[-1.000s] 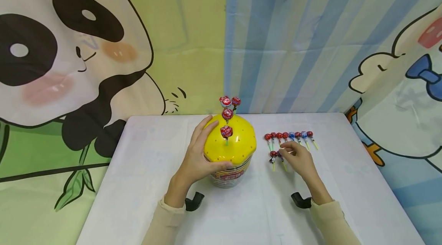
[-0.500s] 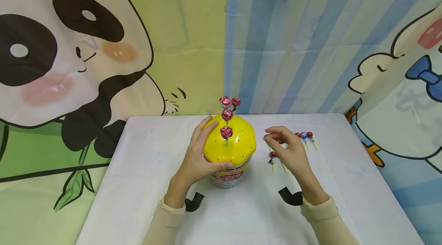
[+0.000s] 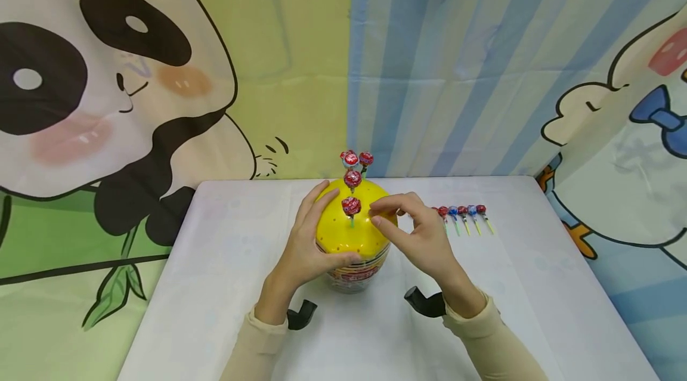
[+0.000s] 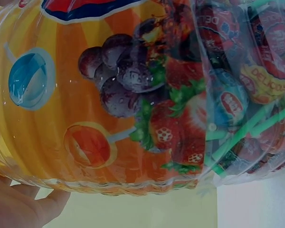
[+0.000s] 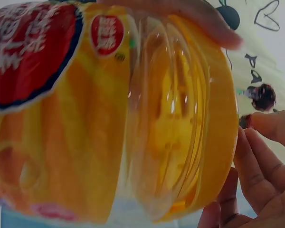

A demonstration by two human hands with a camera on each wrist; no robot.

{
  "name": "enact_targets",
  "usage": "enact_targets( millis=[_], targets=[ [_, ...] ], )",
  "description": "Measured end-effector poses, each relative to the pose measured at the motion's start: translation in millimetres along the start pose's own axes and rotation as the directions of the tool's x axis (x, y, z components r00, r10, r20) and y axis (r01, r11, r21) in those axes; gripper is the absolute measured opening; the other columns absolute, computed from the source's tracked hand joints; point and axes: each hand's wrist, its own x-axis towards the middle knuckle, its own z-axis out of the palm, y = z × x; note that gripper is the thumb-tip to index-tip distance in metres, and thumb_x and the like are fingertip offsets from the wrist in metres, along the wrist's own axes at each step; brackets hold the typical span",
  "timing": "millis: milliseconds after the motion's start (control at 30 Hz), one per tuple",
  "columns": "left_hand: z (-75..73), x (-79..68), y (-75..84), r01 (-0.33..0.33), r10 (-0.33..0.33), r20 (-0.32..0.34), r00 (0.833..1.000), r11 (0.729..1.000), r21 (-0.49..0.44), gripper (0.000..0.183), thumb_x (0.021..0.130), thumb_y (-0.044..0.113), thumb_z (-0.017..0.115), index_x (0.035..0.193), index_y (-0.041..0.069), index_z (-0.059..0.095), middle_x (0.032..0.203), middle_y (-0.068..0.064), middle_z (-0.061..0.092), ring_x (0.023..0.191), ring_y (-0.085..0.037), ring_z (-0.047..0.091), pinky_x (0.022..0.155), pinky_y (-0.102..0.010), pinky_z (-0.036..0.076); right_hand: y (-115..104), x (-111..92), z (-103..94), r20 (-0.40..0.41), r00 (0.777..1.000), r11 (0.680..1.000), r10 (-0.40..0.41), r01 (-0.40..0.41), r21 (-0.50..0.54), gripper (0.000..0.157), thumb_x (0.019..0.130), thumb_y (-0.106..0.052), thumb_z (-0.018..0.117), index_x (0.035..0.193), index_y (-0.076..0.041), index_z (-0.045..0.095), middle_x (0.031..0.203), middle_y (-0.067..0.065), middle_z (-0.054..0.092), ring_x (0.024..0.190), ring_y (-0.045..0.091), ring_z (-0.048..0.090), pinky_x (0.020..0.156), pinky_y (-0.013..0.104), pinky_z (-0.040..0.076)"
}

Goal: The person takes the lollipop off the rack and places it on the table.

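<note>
A clear plastic candy jar (image 3: 351, 276) with a yellow lid (image 3: 343, 238) stands on the table. Several red-wrapped lollipops (image 3: 351, 206) stand upright on the lid by their sticks. My left hand (image 3: 306, 244) grips the jar's left side at the lid, thumb across the front. Over the lid's right side, my right hand (image 3: 418, 235) pinches a lollipop (image 5: 245, 121) between thumb and fingers; only a dark red bit of it shows in the right wrist view. Fruit pictures cover the jar's label (image 4: 128, 95), and wrapped lollipops (image 4: 228, 99) show through its clear wall.
A row of red and blue lollipops (image 3: 463, 210) with green and yellow sticks lies on the white table (image 3: 537, 285), right of my right hand, which hides its left end. Behind the table hangs a cartoon-printed cloth (image 3: 295, 71).
My right hand has moved left from the lollipops on the table to the right side of the yellow lid. My left hand keeps its grip on the jar.
</note>
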Motion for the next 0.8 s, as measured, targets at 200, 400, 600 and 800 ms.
enact_targets(
  millis=[200,400,600,800],
  targets=[
    [-0.1,-0.7,-1.9,-0.011,0.011,0.004,1.0,1.0,-0.017,0.101,0.072,0.053,0.087,0.155,0.027,0.036,0.163,-0.004,0.02,0.139,-0.02,0.036,0.102,-0.042,0.047,-9.2,4.4,14.1,0.051,0.997,0.997,-0.052,0.055,-0.059,0.027,0.087,-0.004,0.078,0.111,-0.015,0.073,0.107,-0.006,0.07,0.092,0.018,0.05,0.074,0.033,0.044],
    [-0.6,-0.7,-0.4,-0.015,0.015,0.007,1.0,1.0,-0.019,0.101,0.072,0.05,0.088,0.155,0.026,0.036,0.163,-0.006,0.02,0.138,-0.02,0.037,0.102,-0.041,0.047,-11.1,7.3,21.7,0.056,0.995,0.989,-0.082,0.088,-0.12,0.026,0.085,-0.004,0.079,0.108,-0.013,0.074,0.102,-0.006,0.07,0.087,0.017,0.049,0.076,0.038,0.032],
    [-1.3,-0.5,0.1,-0.009,0.01,0.007,1.0,1.0,-0.018,0.1,0.072,0.051,0.087,0.155,0.027,0.036,0.163,-0.002,0.019,0.139,-0.02,0.037,0.102,-0.04,0.047,-10.6,8.9,23.8,0.039,0.997,0.991,-0.068,0.072,-0.117,0.023,0.085,-0.003,0.078,0.105,-0.014,0.075,0.1,-0.008,0.07,0.086,0.016,0.05,0.074,0.037,0.031],
    [-0.7,-1.0,-0.1,-0.004,0.004,0.007,1.0,1.0,-0.014,0.1,0.072,0.053,0.087,0.155,0.026,0.036,0.163,0.002,0.019,0.139,-0.02,0.036,0.103,-0.042,0.046,-12.2,9.2,24.7,0.034,0.997,0.994,-0.068,0.071,-0.088,0.021,0.087,0.0,0.076,0.105,-0.012,0.075,0.1,-0.005,0.07,0.087,0.018,0.051,0.077,0.039,0.031]
  ],
)
